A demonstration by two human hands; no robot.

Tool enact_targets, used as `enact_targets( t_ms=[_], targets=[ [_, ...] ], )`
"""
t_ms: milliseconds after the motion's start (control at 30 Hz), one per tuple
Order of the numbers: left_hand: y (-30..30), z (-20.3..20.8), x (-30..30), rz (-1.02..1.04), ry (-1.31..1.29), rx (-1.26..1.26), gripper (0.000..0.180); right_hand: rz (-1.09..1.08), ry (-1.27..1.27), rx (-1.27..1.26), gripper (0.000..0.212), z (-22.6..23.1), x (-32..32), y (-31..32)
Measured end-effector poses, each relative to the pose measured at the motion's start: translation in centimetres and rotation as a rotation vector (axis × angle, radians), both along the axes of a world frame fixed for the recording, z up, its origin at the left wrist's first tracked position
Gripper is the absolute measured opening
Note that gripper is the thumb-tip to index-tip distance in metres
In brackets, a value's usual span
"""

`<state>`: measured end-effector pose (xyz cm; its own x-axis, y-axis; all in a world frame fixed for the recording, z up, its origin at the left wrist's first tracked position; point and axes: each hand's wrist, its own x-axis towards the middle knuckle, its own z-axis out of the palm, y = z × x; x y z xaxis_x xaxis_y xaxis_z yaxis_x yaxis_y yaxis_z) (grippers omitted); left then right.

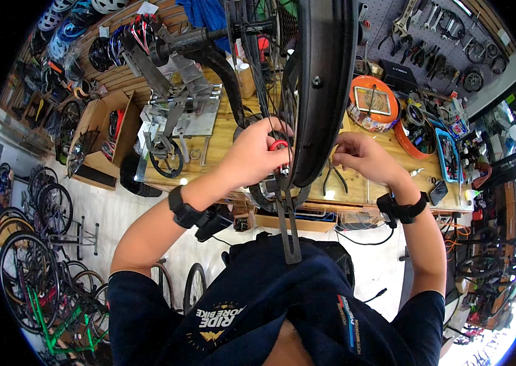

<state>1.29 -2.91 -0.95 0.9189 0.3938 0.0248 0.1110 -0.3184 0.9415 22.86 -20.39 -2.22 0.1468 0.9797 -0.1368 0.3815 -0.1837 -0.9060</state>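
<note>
A bicycle wheel with a black rim (325, 91) stands upright in front of me in a dark metal truing stand (224, 67). My left hand (258, 152) is at the near left side of the wheel, among the spokes. Its thumb and fingers are closed on a small red spoke wrench (278, 145). On the other side of the rim, my right hand (364, 157) has its fingertips pinched together close to the rim edge; whether anything is between them is hidden. Dark-handled pliers (338, 178) lie on the wooden bench (252, 104) just below that hand.
An orange round tub (358, 91) and a blue basket (447, 155) stand on the bench's right side. A metal fixture (178, 104) sits at left, beside an open cardboard box (102, 161). Tools hang on a pegboard (435, 36). Bicycles (56, 280) crowd the left floor.
</note>
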Motion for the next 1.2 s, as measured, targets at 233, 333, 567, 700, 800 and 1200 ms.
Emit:
enact_targets(
  t_ms=[233,333,567,700,800,1200],
  targets=[
    [2.6,-1.7,-1.1,-0.359,-0.095,-0.826,0.032,-0.037,0.001,-0.030,0.028,0.6,-0.8,-1.7],
    [3.0,-2.2,-0.9,-0.426,-0.155,-0.779,0.031,-0.030,-0.013,-0.027,0.027,0.8,-1.2,-2.0],
    [1.8,-3.7,0.7,0.061,-0.028,-0.007,0.029,-0.022,-0.043,-0.022,0.027,0.7,-1.5,-2.5],
    [1.3,-2.6,0.4,0.077,0.113,0.318,0.047,0.002,-0.040,-0.055,0.026,0.9,-1.7,-2.3],
    [0.8,-3.0,0.6,0.109,0.025,0.326,0.044,0.009,-0.048,-0.039,0.026,1.2,-1.9,-2.0],
    [2.0,-1.8,-1.4,-0.399,-0.151,-0.879,0.044,0.038,-0.089,-0.037,0.028,0.2,-1.6,-1.1]
  ],
)
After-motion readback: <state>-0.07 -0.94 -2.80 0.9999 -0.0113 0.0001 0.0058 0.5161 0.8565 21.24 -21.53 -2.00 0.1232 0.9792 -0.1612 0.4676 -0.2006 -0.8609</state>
